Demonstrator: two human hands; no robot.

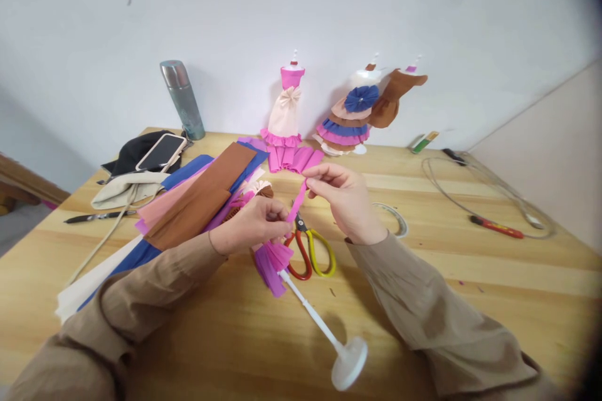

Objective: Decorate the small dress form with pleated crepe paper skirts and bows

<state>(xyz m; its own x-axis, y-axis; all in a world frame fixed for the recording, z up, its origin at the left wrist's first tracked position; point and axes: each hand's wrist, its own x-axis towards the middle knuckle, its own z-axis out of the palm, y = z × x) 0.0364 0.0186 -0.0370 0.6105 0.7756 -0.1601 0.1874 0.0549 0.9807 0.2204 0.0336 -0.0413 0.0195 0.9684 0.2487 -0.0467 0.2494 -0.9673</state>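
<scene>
My left hand (pixel 256 225) is closed around a small doll mannequin dressed in a pink and purple crepe-paper skirt (pixel 271 261). The mannequin's white stand (pixel 329 337) sticks out toward me, tilted, with its round base off the table. My right hand (pixel 343 197) pinches the upper end of a narrow pink paper strip (pixel 297 202). This strip runs down to the fingers of my left hand. Red-and-yellow scissors (pixel 310 252) lie on the table just beneath both hands.
Sheets of brown, pink, blue and cream crepe paper (pixel 197 200) are stacked at the left. Two dressed mannequins (pixel 286 109) (pixel 357 109) stand by the wall. A steel flask (pixel 182 99), a phone (pixel 161 151), a pen (pixel 96 217), a tape roll (pixel 394 216) and a cable (pixel 484 197) lie around.
</scene>
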